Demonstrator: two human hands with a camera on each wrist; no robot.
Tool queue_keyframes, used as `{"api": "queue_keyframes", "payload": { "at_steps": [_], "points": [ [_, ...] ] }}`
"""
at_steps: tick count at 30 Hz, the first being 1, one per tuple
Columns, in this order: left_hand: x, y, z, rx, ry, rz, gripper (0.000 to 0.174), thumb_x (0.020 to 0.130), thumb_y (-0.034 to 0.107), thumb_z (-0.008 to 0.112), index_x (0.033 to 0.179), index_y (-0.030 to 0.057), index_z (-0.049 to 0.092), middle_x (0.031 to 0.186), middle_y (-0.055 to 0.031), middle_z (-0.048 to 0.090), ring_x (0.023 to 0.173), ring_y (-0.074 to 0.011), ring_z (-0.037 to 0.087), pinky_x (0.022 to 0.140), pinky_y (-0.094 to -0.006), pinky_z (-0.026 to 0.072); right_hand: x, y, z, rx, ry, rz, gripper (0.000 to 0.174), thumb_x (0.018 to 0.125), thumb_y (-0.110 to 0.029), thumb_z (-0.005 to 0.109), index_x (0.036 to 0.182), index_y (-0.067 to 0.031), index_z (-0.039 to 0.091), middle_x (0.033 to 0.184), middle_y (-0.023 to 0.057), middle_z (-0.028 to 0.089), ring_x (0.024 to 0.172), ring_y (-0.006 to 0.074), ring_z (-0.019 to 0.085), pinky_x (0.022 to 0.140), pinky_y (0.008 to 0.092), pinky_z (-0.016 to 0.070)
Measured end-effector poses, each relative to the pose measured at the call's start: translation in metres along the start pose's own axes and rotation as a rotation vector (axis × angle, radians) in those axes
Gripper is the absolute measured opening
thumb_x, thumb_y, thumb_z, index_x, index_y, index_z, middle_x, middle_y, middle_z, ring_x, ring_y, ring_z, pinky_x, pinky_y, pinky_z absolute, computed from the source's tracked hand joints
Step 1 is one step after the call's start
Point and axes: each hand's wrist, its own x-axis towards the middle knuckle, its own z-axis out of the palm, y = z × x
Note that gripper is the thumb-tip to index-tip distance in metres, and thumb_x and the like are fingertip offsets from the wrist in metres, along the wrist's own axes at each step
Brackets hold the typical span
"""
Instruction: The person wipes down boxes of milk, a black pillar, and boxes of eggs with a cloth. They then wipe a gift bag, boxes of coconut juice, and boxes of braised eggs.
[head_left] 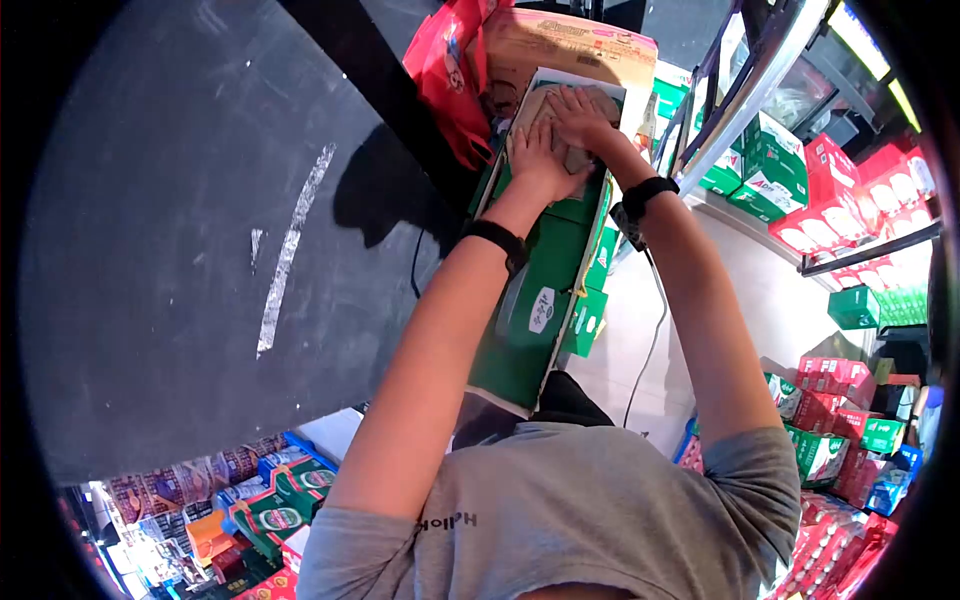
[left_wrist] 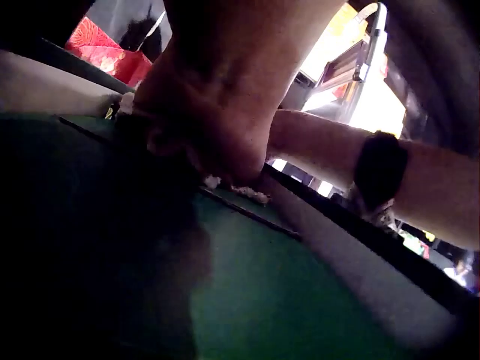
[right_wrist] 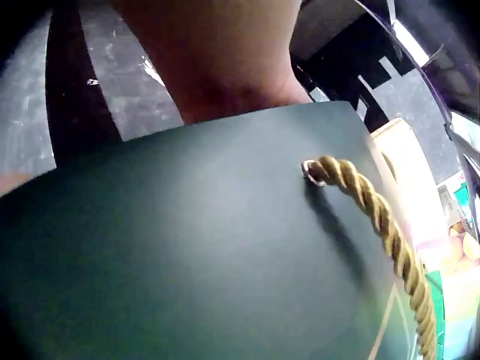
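Observation:
A long green box (head_left: 525, 330) with a pale rim lies lengthwise in front of the person. In its far end sits a tan, paper-like piece (head_left: 605, 105). Both hands lie on that piece, palms down: the left hand (head_left: 540, 163) with fingers spread, the right hand (head_left: 583, 118) beside it and slightly farther away, fingers extended. Seen from the left wrist, the left hand (left_wrist: 202, 135) is in shadow low over the green surface (left_wrist: 262, 300) between the pale side walls. In the right wrist view, a twisted gold rope handle (right_wrist: 367, 202) hangs from the green side panel (right_wrist: 187, 240), which hides the right hand's fingers.
Beyond the box stand a brown carton (head_left: 600, 42) and a red bag (head_left: 450, 75). A dark surface (head_left: 200, 220) spreads to the left. On the right are a metal frame (head_left: 770, 90) and stacked green cartons (head_left: 770, 165). A cable (head_left: 655, 330) trails from the right wrist.

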Motion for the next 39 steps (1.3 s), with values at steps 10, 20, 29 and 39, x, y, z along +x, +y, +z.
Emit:
{"api": "queue_keyframes", "payload": {
  "at_steps": [10,20,29,39],
  "points": [
    [-0.073,-0.011,-0.002,-0.030,-0.085,0.041,0.093,0.078,0.074,0.023,0.142,0.0089,0.012,0.148,-0.0122,0.007,0.137,-0.0259,0.004,0.109,-0.0455,0.0004,-0.047,-0.038,0.001,-0.078,-0.110,-0.034,0.057,0.091,-0.045,0.029,0.142,-0.0227,0.017,0.149,0.0097,0.005,0.136,0.0353,0.009,0.108,0.0509,0.0098],
    [-0.137,-0.028,-0.007,-0.176,-0.194,0.079,0.092,0.078,0.074,0.027,0.143,0.0117,0.007,0.149,-0.0111,0.006,0.137,-0.0254,0.002,0.110,-0.0396,0.0013,-0.108,-0.087,-0.004,-0.023,-0.105,0.014,0.056,0.091,-0.045,0.028,0.142,-0.0233,0.018,0.148,0.0137,0.009,0.134,0.0417,0.009,0.108,0.0501,0.0123],
    [-0.179,-0.015,-0.064,-0.302,-0.492,0.025,0.086,0.065,0.061,0.058,0.136,0.0185,0.034,0.140,-0.0110,0.034,0.129,-0.0266,0.031,0.105,-0.0390,0.0263,-0.162,-0.129,-0.042,-0.104,-0.237,-0.043,0.057,0.090,-0.050,0.031,0.141,-0.0246,0.022,0.148,0.0118,0.009,0.135,0.0401,0.004,0.108,0.0509,0.0125],
    [-0.224,-0.039,-0.036,-0.365,-0.474,0.216,0.085,0.074,0.068,0.045,0.137,0.0125,0.032,0.143,-0.0172,0.021,0.128,-0.0349,0.029,0.104,-0.0395,0.0277,-0.191,-0.139,-0.005,-0.222,-0.076,-0.170,0.061,0.088,-0.051,0.037,0.138,-0.0169,0.028,0.146,0.0171,0.015,0.131,0.0431,0.017,0.104,0.0492,0.0249]
  ]
}}
